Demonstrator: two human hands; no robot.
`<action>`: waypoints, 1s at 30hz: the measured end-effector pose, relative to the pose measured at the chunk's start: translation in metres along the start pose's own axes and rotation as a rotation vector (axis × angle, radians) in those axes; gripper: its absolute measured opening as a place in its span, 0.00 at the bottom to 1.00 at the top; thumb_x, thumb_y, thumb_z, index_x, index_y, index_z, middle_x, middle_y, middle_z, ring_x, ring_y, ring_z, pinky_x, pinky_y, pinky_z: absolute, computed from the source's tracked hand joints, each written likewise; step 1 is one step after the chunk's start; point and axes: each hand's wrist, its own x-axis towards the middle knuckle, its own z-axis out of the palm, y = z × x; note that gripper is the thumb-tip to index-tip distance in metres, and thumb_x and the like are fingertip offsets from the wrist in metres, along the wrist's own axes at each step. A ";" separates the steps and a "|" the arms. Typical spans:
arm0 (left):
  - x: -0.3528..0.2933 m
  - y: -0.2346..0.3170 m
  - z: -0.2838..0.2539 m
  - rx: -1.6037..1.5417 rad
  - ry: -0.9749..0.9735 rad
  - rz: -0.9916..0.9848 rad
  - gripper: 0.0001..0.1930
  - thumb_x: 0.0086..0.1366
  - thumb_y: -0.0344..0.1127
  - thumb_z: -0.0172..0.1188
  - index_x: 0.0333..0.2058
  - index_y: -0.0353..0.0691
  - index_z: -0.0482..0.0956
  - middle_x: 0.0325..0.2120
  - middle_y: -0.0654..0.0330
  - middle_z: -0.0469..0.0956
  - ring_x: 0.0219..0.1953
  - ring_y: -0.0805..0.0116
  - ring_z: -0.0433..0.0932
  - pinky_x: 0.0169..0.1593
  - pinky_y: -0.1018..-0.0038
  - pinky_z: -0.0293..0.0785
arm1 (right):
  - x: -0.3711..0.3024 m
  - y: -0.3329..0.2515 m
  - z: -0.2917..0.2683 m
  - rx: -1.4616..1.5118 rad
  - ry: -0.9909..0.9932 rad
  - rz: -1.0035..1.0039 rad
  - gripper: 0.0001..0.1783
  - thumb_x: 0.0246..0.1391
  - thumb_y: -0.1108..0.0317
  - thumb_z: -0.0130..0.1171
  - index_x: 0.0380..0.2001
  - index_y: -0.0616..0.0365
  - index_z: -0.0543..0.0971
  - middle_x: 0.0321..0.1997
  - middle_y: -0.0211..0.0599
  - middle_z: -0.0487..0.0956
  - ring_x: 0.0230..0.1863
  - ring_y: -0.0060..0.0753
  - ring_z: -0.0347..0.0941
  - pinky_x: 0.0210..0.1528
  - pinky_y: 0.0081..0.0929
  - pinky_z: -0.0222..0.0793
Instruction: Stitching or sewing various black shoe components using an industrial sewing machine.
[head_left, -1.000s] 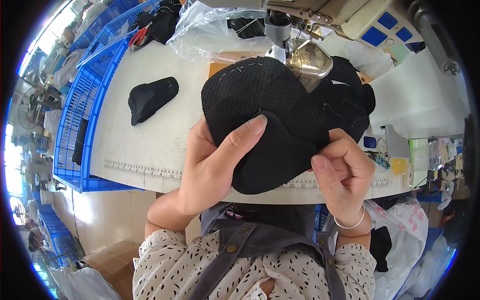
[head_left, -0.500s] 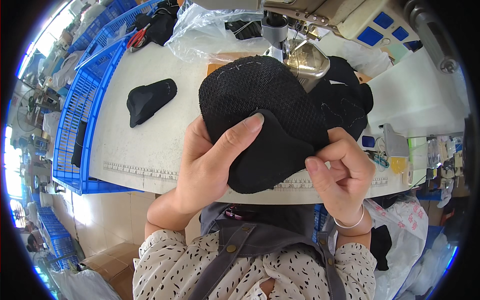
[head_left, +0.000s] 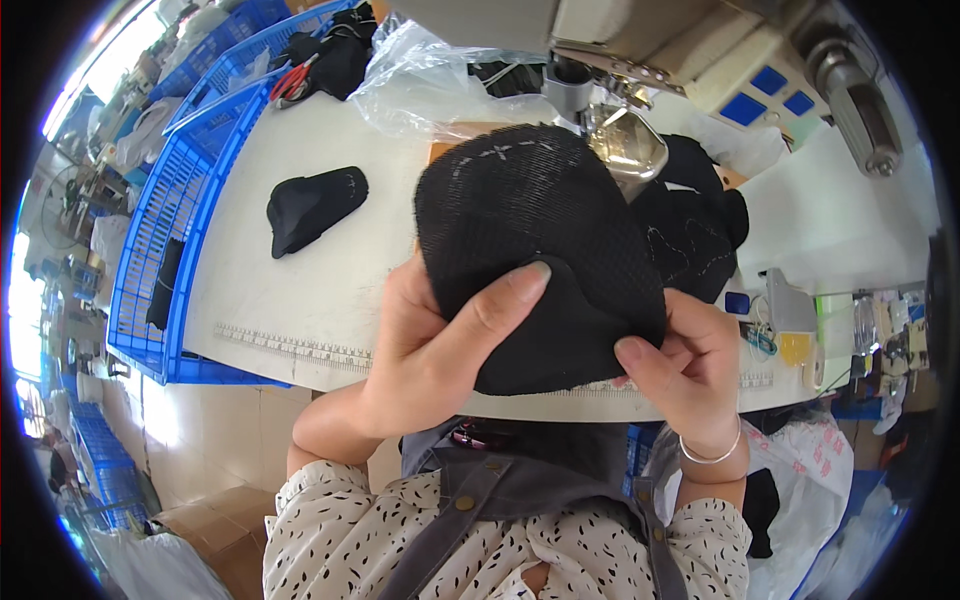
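Observation:
Between my two hands a black fabric piece [head_left: 530, 200] is raised above the sewing table. Its upper part is a textured mesh with white stitch marks near the top, and a smoother black layer lies over its lower part. My left hand [head_left: 440, 340] grips the left side, with the thumb pressed on the front at the smooth layer's edge. At the lower right edge, my right hand [head_left: 690, 360] pinches the cloth between thumb and fingers. The fingers behind the fabric are hidden. Just beyond it stands a sewing machine [head_left: 625, 140].
A smaller black fabric piece [head_left: 315, 210] lies on the white table [head_left: 240, 290], left of my hands. Blue plastic crates [head_left: 150, 260] line the left side, with red-handled scissors [head_left: 292, 82] near them. More black pieces [head_left: 690, 220] rest right of the machine, beside a clear plastic bag [head_left: 420, 80] further back.
Both hands still hold the fabric piece. It has tilted and flattened, and my right fingers have closed in along its lower right edge. The whole view has shifted slightly.

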 end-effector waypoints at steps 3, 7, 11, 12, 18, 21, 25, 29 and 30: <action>0.003 0.002 -0.004 0.083 -0.089 -0.010 0.09 0.63 0.28 0.50 0.41 0.30 0.70 0.34 0.66 0.73 0.36 0.82 0.68 0.39 0.84 0.66 | 0.003 -0.003 -0.004 -0.137 -0.021 0.007 0.04 0.46 0.77 0.56 0.27 0.68 0.75 0.16 0.29 0.72 0.18 0.13 0.65 0.20 0.12 0.57; 0.007 -0.001 -0.006 0.055 -0.092 -0.028 0.09 0.63 0.28 0.49 0.40 0.30 0.70 0.34 0.66 0.73 0.36 0.83 0.67 0.40 0.83 0.66 | 0.008 0.000 -0.004 -0.296 -0.024 -0.098 0.05 0.47 0.76 0.55 0.22 0.67 0.74 0.13 0.30 0.71 0.15 0.14 0.65 0.18 0.14 0.56; 0.014 -0.006 -0.014 0.121 -0.101 -0.029 0.09 0.63 0.28 0.50 0.40 0.31 0.70 0.34 0.66 0.73 0.36 0.83 0.67 0.40 0.83 0.66 | 0.012 0.009 -0.003 -0.280 0.005 -0.127 0.05 0.47 0.76 0.54 0.21 0.67 0.73 0.13 0.30 0.71 0.15 0.14 0.66 0.17 0.13 0.56; 0.016 -0.008 -0.015 0.126 -0.087 -0.043 0.09 0.63 0.29 0.50 0.40 0.31 0.71 0.34 0.66 0.73 0.35 0.83 0.67 0.39 0.83 0.67 | 0.013 0.011 -0.003 -0.240 0.024 -0.102 0.05 0.47 0.76 0.54 0.21 0.67 0.73 0.13 0.29 0.71 0.15 0.14 0.66 0.17 0.13 0.56; 0.029 -0.009 -0.024 0.191 -0.072 -0.194 0.09 0.61 0.30 0.52 0.37 0.31 0.73 0.29 0.66 0.74 0.32 0.82 0.69 0.36 0.82 0.69 | 0.027 0.011 -0.005 -0.201 -0.010 -0.044 0.07 0.49 0.74 0.54 0.21 0.67 0.73 0.13 0.27 0.70 0.16 0.13 0.67 0.18 0.11 0.58; 0.037 0.000 -0.025 0.139 0.029 -0.277 0.10 0.58 0.30 0.53 0.37 0.30 0.73 0.29 0.63 0.75 0.31 0.79 0.72 0.35 0.81 0.70 | 0.038 0.003 -0.006 -0.115 -0.040 0.082 0.09 0.51 0.70 0.55 0.22 0.65 0.73 0.14 0.26 0.70 0.17 0.12 0.68 0.17 0.10 0.59; 0.066 0.014 -0.026 0.134 0.099 -0.376 0.13 0.54 0.33 0.55 0.35 0.29 0.74 0.29 0.58 0.76 0.30 0.75 0.75 0.33 0.80 0.71 | 0.057 0.000 -0.009 0.054 -0.041 0.164 0.12 0.53 0.65 0.55 0.22 0.63 0.73 0.16 0.25 0.71 0.16 0.11 0.67 0.16 0.09 0.61; 0.104 0.016 -0.020 0.290 0.088 -0.363 0.12 0.51 0.31 0.56 0.34 0.29 0.75 0.29 0.57 0.76 0.31 0.72 0.75 0.35 0.80 0.71 | 0.063 0.003 -0.017 0.086 0.012 0.099 0.12 0.53 0.65 0.54 0.23 0.63 0.74 0.16 0.26 0.71 0.16 0.13 0.68 0.17 0.09 0.62; 0.111 0.016 -0.018 0.249 -0.026 -0.265 0.11 0.51 0.29 0.56 0.32 0.28 0.75 0.27 0.55 0.77 0.30 0.70 0.76 0.35 0.79 0.72 | 0.063 0.003 -0.019 0.107 0.044 0.089 0.12 0.53 0.65 0.54 0.22 0.63 0.74 0.16 0.27 0.72 0.16 0.13 0.68 0.17 0.09 0.63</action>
